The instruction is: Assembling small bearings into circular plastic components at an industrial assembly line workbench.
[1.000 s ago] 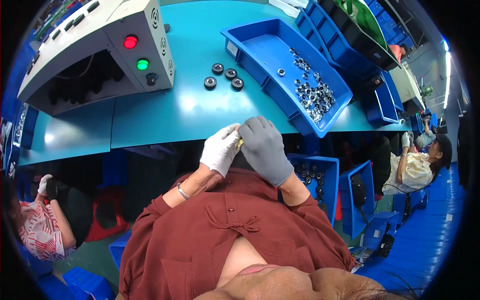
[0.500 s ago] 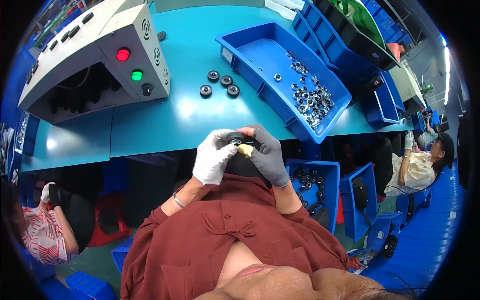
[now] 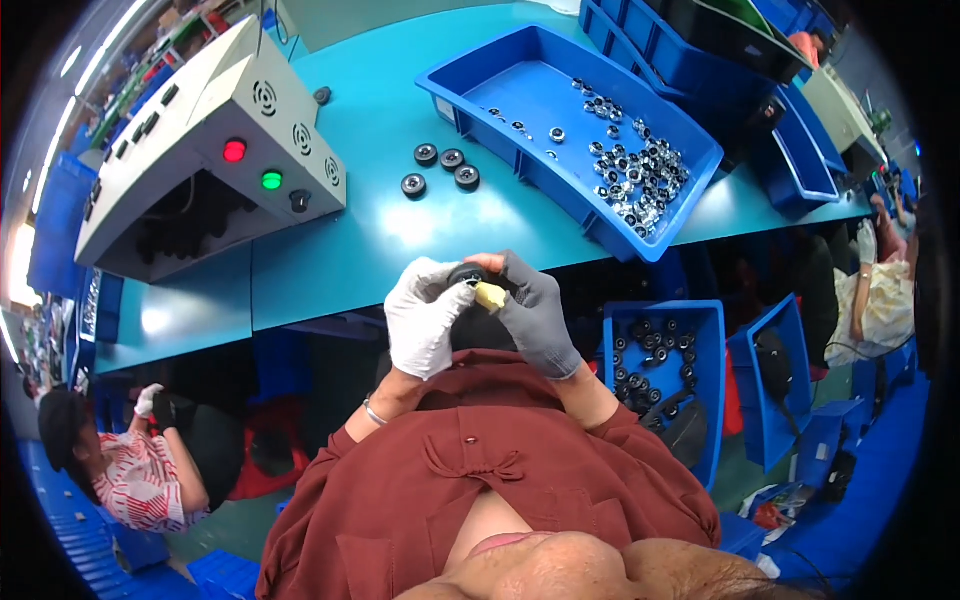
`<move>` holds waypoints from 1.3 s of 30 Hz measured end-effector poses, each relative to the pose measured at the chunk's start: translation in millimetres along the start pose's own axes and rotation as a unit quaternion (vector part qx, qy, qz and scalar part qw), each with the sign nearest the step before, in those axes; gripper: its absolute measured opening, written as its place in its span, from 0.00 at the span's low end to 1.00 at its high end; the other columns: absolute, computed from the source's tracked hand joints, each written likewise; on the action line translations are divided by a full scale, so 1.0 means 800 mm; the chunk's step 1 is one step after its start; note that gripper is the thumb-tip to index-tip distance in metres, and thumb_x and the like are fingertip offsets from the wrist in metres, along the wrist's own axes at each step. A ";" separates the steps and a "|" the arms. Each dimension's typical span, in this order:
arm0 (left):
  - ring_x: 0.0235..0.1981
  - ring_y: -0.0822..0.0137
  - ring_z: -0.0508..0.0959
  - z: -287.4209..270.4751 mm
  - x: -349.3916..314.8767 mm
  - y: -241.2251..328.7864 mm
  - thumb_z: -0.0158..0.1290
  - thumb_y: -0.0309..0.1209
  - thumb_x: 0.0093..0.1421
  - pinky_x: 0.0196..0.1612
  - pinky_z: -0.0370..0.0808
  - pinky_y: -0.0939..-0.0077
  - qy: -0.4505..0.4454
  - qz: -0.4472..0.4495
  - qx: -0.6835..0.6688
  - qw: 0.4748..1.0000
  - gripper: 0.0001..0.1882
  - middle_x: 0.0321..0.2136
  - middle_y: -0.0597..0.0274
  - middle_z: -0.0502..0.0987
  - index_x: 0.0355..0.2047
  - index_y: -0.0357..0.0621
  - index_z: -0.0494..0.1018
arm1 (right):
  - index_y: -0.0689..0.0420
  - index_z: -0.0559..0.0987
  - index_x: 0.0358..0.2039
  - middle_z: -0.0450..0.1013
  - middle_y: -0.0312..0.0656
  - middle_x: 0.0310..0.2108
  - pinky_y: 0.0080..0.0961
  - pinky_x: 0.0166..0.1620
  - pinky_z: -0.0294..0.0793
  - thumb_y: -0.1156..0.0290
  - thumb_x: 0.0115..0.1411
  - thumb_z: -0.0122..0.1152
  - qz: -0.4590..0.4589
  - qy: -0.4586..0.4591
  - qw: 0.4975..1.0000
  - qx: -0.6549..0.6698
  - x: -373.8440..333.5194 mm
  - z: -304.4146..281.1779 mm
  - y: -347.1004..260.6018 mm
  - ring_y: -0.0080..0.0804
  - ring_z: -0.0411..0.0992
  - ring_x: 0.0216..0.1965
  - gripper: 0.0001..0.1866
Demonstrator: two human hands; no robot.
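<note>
A small black round part point(image 3: 466, 273) was held at the near edge of the teal table point(image 3: 340, 250), gripped between both hands. The left hand point(image 3: 425, 318), in a white glove, was closed around it; the right hand point(image 3: 535, 315), in a grey glove, pinched a small yellow piece point(image 3: 489, 296) against it. Four similar black parts point(image 3: 440, 169) lay farther away, left of a blue tray point(image 3: 660, 235) holding metal rings point(image 3: 640, 180).

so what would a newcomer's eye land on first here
Most likely the two gloved hands meeting at the table's near edge: the left hand in white and the right hand in grey, pinching a small black round part and a yellowish piece. Next, the blue tray scattered with small metal rings, and the grey control box with its red light and green light.
</note>
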State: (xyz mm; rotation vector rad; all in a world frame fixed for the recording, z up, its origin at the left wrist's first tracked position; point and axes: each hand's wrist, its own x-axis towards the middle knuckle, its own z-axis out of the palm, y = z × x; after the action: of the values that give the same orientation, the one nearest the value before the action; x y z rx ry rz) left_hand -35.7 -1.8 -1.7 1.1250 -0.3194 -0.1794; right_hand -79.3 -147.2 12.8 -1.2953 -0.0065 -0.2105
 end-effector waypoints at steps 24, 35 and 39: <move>0.39 0.74 0.78 0.110 0.044 -0.032 0.60 0.21 0.62 0.46 0.76 0.78 -0.040 0.029 0.108 0.993 0.10 0.39 0.63 0.79 0.44 0.37 0.74 | 0.65 0.81 0.46 0.76 0.45 0.36 0.23 0.43 0.74 0.86 0.56 0.58 -0.236 0.155 0.939 -0.194 -0.007 -0.087 -0.030 0.32 0.76 0.38 0.16; 0.31 0.76 0.79 0.103 0.081 0.003 0.65 0.18 0.52 0.37 0.77 0.79 -0.167 0.004 0.435 0.885 0.14 0.32 0.63 0.81 0.40 0.38 0.78 | 0.67 0.78 0.47 0.77 0.48 0.39 0.24 0.44 0.75 0.87 0.54 0.56 -0.167 0.146 0.962 -0.156 -0.003 -0.100 -0.016 0.35 0.78 0.41 0.18; 0.33 0.74 0.80 0.086 0.076 -0.040 0.62 0.20 0.59 0.40 0.78 0.77 -0.095 0.050 0.367 0.924 0.11 0.33 0.60 0.81 0.42 0.34 0.76 | 0.66 0.78 0.46 0.77 0.48 0.40 0.24 0.46 0.76 0.85 0.54 0.58 -0.102 0.150 0.978 -0.103 0.007 -0.092 0.008 0.33 0.78 0.43 0.17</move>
State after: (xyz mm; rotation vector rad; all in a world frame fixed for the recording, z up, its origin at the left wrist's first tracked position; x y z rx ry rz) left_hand -1.2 -92.3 5.7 1.8336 -0.6491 -0.0756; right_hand -81.3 -216.3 -13.0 -1.4582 0.1435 -0.5954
